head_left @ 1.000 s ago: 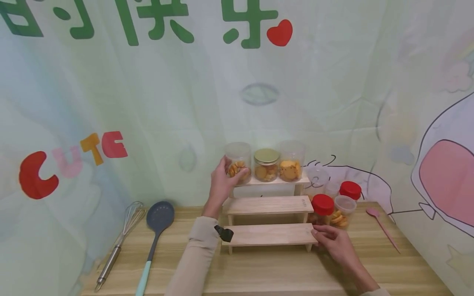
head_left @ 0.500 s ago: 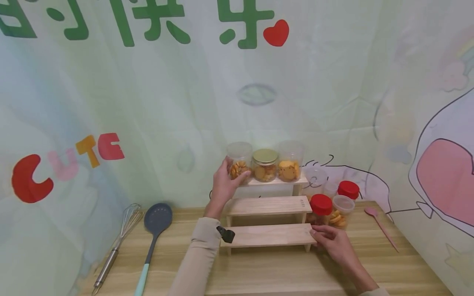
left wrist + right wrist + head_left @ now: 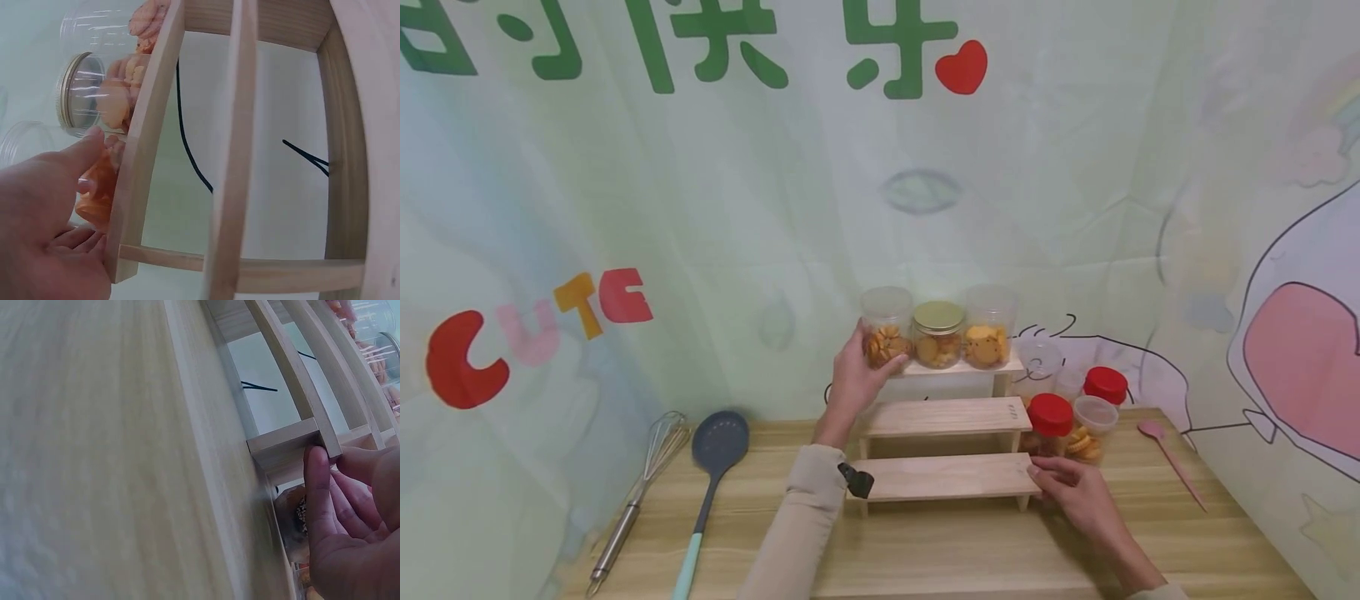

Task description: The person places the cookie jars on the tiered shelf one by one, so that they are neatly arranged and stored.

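My left hand (image 3: 855, 379) grips a clear jar of cookies (image 3: 887, 333) at the left end of the top step of a three-step wooden rack (image 3: 943, 417). The thumb lies across the jar's front in the left wrist view. To its right on that step stand a gold-lidded jar (image 3: 938, 335) and another clear jar (image 3: 989, 333), both with cookies inside. Down at the lowest step, my right hand (image 3: 1078, 492) pinches the right end of the board between thumb and finger. From below, the right wrist view shows the fingertips on that board's corner (image 3: 328, 440).
Right of the rack cluster red-lidded jars (image 3: 1050, 414), a clear-lidded tub (image 3: 1090, 429) of cookies and other clear jars. A pink spoon (image 3: 1172, 467) lies farther right. At left lie a whisk (image 3: 638, 500) and a slotted skimmer (image 3: 721, 443). A printed curtain hangs behind.
The left hand has shifted its jar slightly right, closer to the gold-lidded jar. My right hand stays on the lowest board's end. The head view has turned a little.
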A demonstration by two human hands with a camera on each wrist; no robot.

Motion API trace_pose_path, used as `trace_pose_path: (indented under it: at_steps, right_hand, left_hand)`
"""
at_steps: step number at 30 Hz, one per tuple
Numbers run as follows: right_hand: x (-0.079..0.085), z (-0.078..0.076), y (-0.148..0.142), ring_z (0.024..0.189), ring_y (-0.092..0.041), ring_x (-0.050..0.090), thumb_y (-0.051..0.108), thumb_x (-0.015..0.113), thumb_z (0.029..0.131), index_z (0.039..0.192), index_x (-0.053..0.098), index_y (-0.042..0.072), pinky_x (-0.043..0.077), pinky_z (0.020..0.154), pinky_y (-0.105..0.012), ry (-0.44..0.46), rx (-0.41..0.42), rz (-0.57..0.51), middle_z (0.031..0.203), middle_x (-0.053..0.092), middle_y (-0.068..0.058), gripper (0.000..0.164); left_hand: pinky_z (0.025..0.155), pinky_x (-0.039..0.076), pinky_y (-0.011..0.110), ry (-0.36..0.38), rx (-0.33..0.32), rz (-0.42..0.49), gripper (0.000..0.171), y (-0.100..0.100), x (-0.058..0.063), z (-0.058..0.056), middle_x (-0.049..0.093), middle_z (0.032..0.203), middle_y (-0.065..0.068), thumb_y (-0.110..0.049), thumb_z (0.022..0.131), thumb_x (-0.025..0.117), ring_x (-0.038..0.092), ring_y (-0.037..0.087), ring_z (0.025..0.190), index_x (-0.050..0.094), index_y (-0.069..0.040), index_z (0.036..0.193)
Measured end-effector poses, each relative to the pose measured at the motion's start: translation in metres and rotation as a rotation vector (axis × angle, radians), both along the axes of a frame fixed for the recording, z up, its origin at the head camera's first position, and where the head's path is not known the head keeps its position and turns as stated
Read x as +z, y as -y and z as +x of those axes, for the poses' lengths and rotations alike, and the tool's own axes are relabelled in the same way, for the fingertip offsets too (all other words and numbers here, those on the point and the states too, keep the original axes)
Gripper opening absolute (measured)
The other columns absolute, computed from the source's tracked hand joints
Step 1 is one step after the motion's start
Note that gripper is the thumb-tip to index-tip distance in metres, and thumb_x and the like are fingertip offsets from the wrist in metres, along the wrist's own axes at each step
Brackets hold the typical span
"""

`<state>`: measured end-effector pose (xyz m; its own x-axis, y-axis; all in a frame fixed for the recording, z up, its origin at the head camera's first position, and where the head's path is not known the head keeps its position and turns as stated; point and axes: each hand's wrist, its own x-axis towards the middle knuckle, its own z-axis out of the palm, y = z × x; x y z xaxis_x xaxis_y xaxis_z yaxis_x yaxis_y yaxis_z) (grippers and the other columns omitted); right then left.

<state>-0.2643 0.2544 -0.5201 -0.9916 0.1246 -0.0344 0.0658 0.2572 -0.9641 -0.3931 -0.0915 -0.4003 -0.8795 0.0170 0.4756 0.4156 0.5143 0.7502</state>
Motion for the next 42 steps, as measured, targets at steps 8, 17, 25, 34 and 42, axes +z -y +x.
trace_pose_path:
  at_steps: [8, 17, 25, 34, 42]
  right_hand:
    - [0.003, 0.002, 0.003, 0.086, -0.006, 0.071, 0.025, 0.081, 0.1, 0.128, 0.078, 0.001, 0.059, 0.074, -0.021, -0.051, -0.028, 0.167, 0.117, 0.082, -0.015, 0.037]
    - [0.013, 0.006, 0.002, 0.101, -0.015, 0.072, 0.035, 0.082, 0.099, 0.115, 0.084, 0.014, 0.056, 0.083, -0.023, -0.144, -0.061, 0.381, 0.11, 0.083, -0.006, 0.026]
    - [0.032, 0.006, -0.005, 0.083, 0.009, 0.067, 0.019, 0.083, 0.098, 0.11, 0.082, 0.011, 0.055, 0.075, -0.007, -0.468, -0.209, 0.393, 0.102, 0.083, -0.01, 0.015]
    - [0.067, -0.011, -0.014, 0.113, -0.039, 0.072, 0.022, 0.084, 0.097, 0.137, 0.068, 0.002, 0.063, 0.092, -0.026, -0.567, -0.142, 0.57, 0.131, 0.072, -0.021, 0.047]
    - [0.08, -0.032, -0.022, 0.111, -0.045, 0.069, 0.02, 0.088, 0.092, 0.147, 0.058, -0.006, 0.064, 0.089, -0.059, -0.481, 0.074, 0.753, 0.135, 0.07, -0.031, 0.067]
  left_hand:
    - [0.124, 0.043, 0.058, -0.076, 0.053, 0.022, 0.09, 0.011, -0.017, 0.025, 0.05, 0.165, 0.023, -0.031, 0.095, 0.087, 0.048, 0.042, 0.153, 0.039, 0.001, 0.164]
    - [0.115, 0.054, 0.05, -0.126, 0.137, 0.293, 0.045, 0.031, -0.068, 0.066, 0.068, 0.142, 0.019, -0.012, 0.101, 0.077, 0.063, 0.034, 0.136, 0.063, 0.002, 0.142]
    - [0.1, 0.062, 0.05, 0.076, 0.205, 0.277, 0.027, 0.041, -0.107, 0.089, 0.077, 0.121, 0.018, -0.021, 0.115, 0.055, 0.073, 0.034, 0.118, 0.071, -0.001, 0.123]
    - [0.093, 0.064, 0.038, 0.166, 0.131, 0.189, 0.012, 0.033, -0.12, 0.106, 0.078, 0.112, 0.013, -0.002, 0.105, 0.063, 0.074, 0.026, 0.108, 0.073, -0.004, 0.11]
    - [0.091, 0.064, 0.031, 0.233, 0.122, 0.213, 0.015, 0.041, -0.124, 0.114, 0.077, 0.116, 0.014, -0.011, 0.104, 0.071, 0.077, 0.026, 0.107, 0.075, -0.004, 0.117]
